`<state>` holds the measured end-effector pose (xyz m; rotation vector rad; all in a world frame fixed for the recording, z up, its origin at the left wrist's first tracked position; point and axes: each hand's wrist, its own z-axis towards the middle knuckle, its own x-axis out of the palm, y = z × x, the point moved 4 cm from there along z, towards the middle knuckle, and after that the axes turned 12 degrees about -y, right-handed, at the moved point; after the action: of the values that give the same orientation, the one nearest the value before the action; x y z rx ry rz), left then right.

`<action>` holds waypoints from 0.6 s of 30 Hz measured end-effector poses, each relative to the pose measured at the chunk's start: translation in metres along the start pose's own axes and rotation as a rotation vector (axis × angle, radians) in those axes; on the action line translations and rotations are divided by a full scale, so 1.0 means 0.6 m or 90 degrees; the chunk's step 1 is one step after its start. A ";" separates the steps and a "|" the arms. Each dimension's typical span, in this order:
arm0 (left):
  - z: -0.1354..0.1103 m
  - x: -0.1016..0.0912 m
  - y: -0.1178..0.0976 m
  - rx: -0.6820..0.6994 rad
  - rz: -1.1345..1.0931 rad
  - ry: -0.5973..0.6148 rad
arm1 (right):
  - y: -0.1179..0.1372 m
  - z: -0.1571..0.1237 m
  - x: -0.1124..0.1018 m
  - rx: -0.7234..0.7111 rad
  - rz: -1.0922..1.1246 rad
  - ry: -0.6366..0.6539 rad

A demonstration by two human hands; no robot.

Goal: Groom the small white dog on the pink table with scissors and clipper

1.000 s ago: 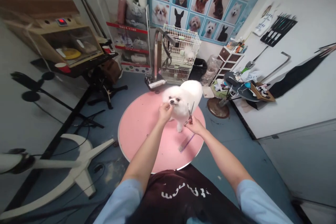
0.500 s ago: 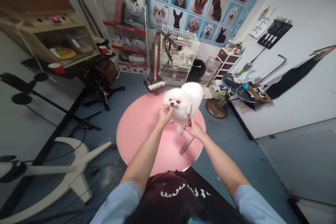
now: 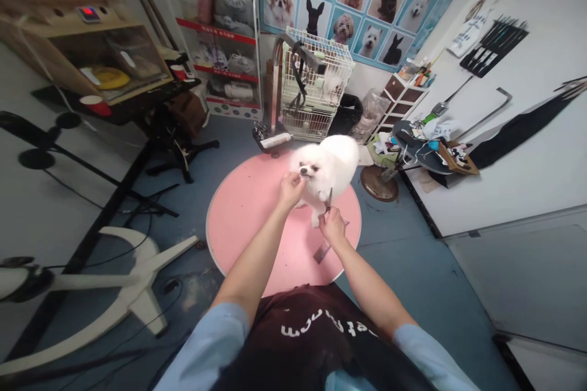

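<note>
A fluffy white dog (image 3: 338, 162) stands on a round pink table (image 3: 247, 220), its face turned towards me. My left hand (image 3: 291, 188) is closed at the dog's muzzle, fingers pinched at its chin. In my right hand (image 3: 332, 225) is a pair of scissors (image 3: 329, 198), blades pointing up in front of the dog's chest, close to the fur. My fingers cover most of the scissor handles. Beneath the right hand a comb (image 3: 321, 252) with a purplish edge lies on the table, partly hidden by the hand and wrist.
Behind the table stand a grooming arm (image 3: 276, 85) with a dark strap and a white wire cage (image 3: 316, 73) with a white animal inside. A small dark side table (image 3: 408, 134) with clutter is at right. White stand legs (image 3: 137, 281) spread over the floor at left.
My right hand has shifted slightly left, and the scissors have turned so their blades look closer together, nearer the dog's chest. My left hand stays at the muzzle. The camera view has tilted a little.
</note>
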<state>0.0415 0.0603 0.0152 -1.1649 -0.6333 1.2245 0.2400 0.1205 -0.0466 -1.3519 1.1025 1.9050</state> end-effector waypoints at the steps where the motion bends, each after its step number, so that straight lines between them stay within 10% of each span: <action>1: 0.000 0.000 0.000 0.000 0.002 0.004 | -0.001 -0.001 0.004 0.017 -0.002 0.007; 18: 0.001 0.001 -0.001 0.007 0.006 0.026 | 0.015 -0.011 0.010 0.062 0.006 0.020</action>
<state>0.0411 0.0612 0.0157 -1.1820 -0.5914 1.2080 0.2340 0.1099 -0.0503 -1.3282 1.2036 1.8178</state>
